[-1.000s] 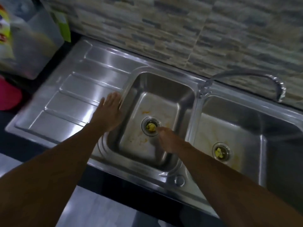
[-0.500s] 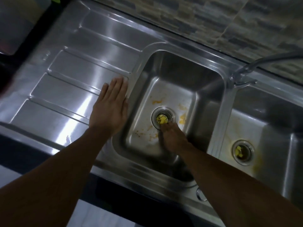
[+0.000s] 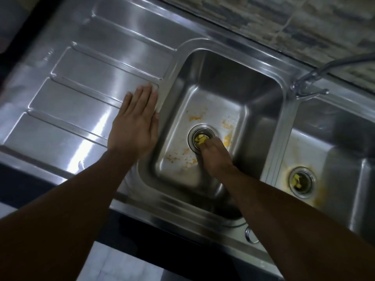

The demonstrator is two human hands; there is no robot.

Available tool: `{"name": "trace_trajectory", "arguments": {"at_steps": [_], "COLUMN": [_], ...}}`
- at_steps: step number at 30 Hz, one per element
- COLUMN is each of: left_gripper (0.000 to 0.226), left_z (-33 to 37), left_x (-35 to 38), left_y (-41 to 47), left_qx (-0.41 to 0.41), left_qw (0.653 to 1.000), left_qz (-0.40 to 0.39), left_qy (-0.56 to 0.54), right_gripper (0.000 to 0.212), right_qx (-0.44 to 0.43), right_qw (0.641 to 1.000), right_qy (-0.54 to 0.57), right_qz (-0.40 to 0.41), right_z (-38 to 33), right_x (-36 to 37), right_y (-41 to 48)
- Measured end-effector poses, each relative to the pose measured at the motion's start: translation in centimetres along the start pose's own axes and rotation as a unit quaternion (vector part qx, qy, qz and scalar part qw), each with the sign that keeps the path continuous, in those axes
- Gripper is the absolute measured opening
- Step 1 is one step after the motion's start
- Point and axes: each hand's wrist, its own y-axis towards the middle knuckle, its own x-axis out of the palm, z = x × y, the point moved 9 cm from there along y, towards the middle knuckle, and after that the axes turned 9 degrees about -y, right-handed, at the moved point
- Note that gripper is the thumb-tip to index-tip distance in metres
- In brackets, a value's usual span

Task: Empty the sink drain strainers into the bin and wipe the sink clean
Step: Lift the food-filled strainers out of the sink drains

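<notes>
Resting flat on the drainboard [image 3: 81, 88], the left hand [image 3: 135, 126] lies with fingers straight and together, holding nothing, its thumb side along the rim of the left basin [image 3: 223, 82]. At 3 o'clock from it, the right hand [image 3: 215, 157] reaches down into that basin, its bunched fingertips on the near edge of the left strainer [image 3: 191, 136], touching yellow scraps [image 3: 199, 139]. Whether they pinch anything I cannot tell. Yellow smears [image 3: 228, 139] ring the drain. The right strainer [image 3: 301, 182], also holding scraps, sits in the right basin [image 3: 334, 138] at 4 o'clock. The tap [image 3: 308, 86] stands at 2 o'clock.
</notes>
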Motion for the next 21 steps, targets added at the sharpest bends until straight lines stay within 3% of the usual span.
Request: {"name": "trace_trajectory", "arguments": {"at_steps": [10,14,21], "left_gripper": [0.058,0.058,0.058], "left_z": [0.2,0.2,0.3], "left_x": [-0.1,-0.2,0.0], "left_y": [0.0,-0.1,-0.1], "left_qx": [0.002,0.002,-0.001], "left_qw": [1.0,1.0,1.0], "left_qz": [0.005,0.007,-0.003], "left_qy": [-0.006,-0.007,-0.003], "right_gripper": [0.025,0.036,0.036], "right_qx": [-0.009,-0.01,0.018], "right_qw": [0.998,0.999,1.0], "right_qy": [-0.062,-0.042,-0.017], "right_qz": [0.011,0.011,0.013], "right_z": [0.4,0.7,0.5], "right_x": [-1.8,-2.1,-3.0], "right_y": [-0.2,-0.2,-1.5]}}
